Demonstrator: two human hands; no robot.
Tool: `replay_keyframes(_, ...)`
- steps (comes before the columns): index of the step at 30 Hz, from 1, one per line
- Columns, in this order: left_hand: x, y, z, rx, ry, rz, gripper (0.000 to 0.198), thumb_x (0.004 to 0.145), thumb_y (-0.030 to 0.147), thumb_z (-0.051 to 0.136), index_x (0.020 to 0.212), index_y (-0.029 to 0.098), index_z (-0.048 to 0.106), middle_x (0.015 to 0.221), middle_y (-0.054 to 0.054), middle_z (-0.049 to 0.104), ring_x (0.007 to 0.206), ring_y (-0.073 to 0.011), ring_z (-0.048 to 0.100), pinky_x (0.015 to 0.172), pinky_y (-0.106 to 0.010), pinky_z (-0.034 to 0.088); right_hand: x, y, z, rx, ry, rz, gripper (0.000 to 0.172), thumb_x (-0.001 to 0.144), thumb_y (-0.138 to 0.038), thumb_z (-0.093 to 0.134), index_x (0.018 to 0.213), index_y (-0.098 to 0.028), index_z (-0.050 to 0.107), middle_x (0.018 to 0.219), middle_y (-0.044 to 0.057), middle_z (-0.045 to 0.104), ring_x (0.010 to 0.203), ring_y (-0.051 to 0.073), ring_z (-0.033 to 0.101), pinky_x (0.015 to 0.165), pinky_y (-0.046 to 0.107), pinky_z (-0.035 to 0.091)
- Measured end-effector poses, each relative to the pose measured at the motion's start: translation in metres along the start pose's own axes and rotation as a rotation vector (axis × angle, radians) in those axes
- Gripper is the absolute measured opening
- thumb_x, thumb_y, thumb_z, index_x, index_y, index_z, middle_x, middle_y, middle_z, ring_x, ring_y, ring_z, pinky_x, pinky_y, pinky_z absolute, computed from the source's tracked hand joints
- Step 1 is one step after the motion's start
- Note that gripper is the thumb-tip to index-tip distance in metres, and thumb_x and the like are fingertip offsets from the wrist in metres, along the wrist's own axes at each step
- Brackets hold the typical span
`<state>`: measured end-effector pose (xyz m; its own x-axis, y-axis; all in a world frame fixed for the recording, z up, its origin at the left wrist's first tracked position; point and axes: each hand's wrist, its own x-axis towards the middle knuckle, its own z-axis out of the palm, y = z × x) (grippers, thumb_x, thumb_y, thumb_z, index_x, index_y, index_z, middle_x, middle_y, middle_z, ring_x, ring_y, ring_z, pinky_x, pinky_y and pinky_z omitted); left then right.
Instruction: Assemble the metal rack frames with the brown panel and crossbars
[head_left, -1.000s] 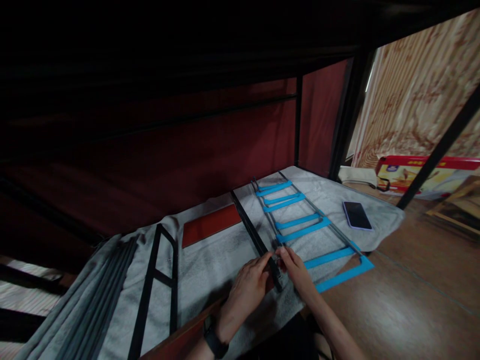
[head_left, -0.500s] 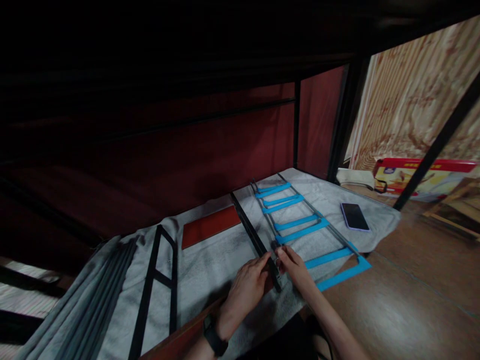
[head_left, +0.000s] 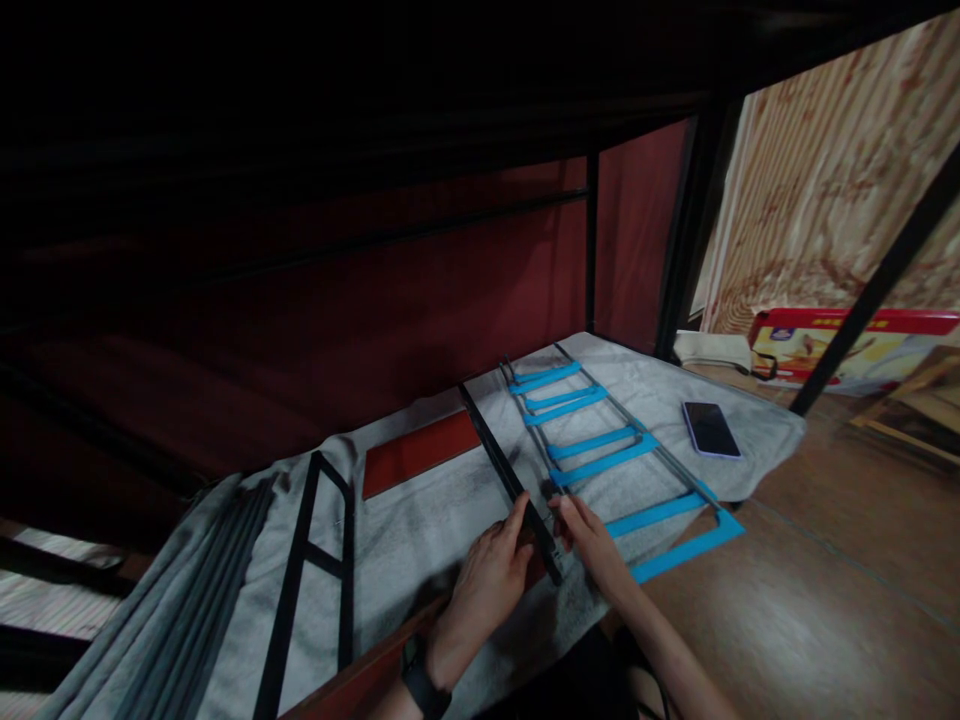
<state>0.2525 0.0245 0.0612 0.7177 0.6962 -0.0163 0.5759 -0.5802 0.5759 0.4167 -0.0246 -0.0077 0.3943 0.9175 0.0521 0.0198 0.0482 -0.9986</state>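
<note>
A black metal bar (head_left: 506, 470) lies lengthwise on the grey blanket (head_left: 427, 520), its near end between my hands. My left hand (head_left: 491, 575), with a dark watch on the wrist, rests against the bar's left side. Its index finger stretches onto the bar and the thumb is apart from it. On the other side, my right hand (head_left: 586, 530) has its thumb and fingers pinched together close to the bar. Whatever is in that pinch is too small and hidden to name. Just beyond the right hand lies a grey-tubed frame with blue strips (head_left: 600, 465).
A reddish-brown board (head_left: 420, 452) and a black metal frame (head_left: 309, 550) lie to the left. Grey tubes (head_left: 202, 590) are at the far left. A phone (head_left: 711, 430) lies at right; beyond stands a colourful box (head_left: 840, 355). A dark structure hangs overhead.
My left hand has slid slightly back and left along the bar, with the index finger straighter. The right hand stays pinched in nearly the same place.
</note>
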Motion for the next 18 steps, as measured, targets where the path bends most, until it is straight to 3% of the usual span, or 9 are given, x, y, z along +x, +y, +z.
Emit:
replay_keyframes(3, 0.0002, 0.0003, -0.0009, 0.000, -0.007, 0.002, 0.065, 0.090, 0.020, 0.040, 0.151, 0.026, 0.021, 0.131, -0.005, 0.061, 0.115, -0.0189, 0.058, 0.101, -0.032, 0.042, 0.0019, -0.0012, 0.0011, 0.085, -0.068, -0.019, 0.039, 0.083, -0.060, 0.051, 0.084, -0.022, 0.058, 0.066, -0.002, 0.054, 0.063, 0.015, 0.053, 0.062, 0.028, 0.043)
replay_keyframes(8, 0.0011, -0.0021, 0.0008, 0.001, 0.007, 0.012, 0.066, 0.089, 0.019, 0.041, 0.151, 0.027, 0.021, 0.135, -0.004, 0.058, 0.117, -0.0187, 0.056, 0.102, -0.032, 0.041, 0.0050, -0.0019, 0.0000, -0.254, -0.025, -0.048, 0.046, 0.089, -0.060, 0.041, 0.064, -0.022, 0.050, 0.057, -0.002, 0.050, 0.056, 0.014, 0.048, 0.058, 0.028, 0.037)
replay_keyframes(14, 0.0007, -0.0046, 0.0034, 0.006, 0.012, 0.021, 0.065, 0.090, 0.019, 0.041, 0.151, 0.027, 0.021, 0.132, -0.004, 0.060, 0.116, -0.0179, 0.057, 0.101, -0.031, 0.042, 0.0073, 0.0005, -0.0023, 0.032, -0.102, -0.042, 0.040, 0.085, -0.061, 0.047, 0.083, -0.022, 0.057, 0.067, -0.001, 0.056, 0.066, 0.015, 0.055, 0.062, 0.027, 0.043)
replay_keyframes(18, 0.0015, -0.0049, 0.0042, 0.017, 0.016, 0.024, 0.064, 0.090, 0.019, 0.040, 0.151, 0.028, 0.023, 0.131, -0.004, 0.060, 0.114, -0.0181, 0.058, 0.100, -0.031, 0.043, 0.0103, -0.0017, 0.0006, -0.124, -0.094, -0.057, 0.039, 0.086, -0.059, 0.047, 0.070, -0.023, 0.050, 0.056, -0.004, 0.049, 0.054, 0.013, 0.050, 0.055, 0.026, 0.040)
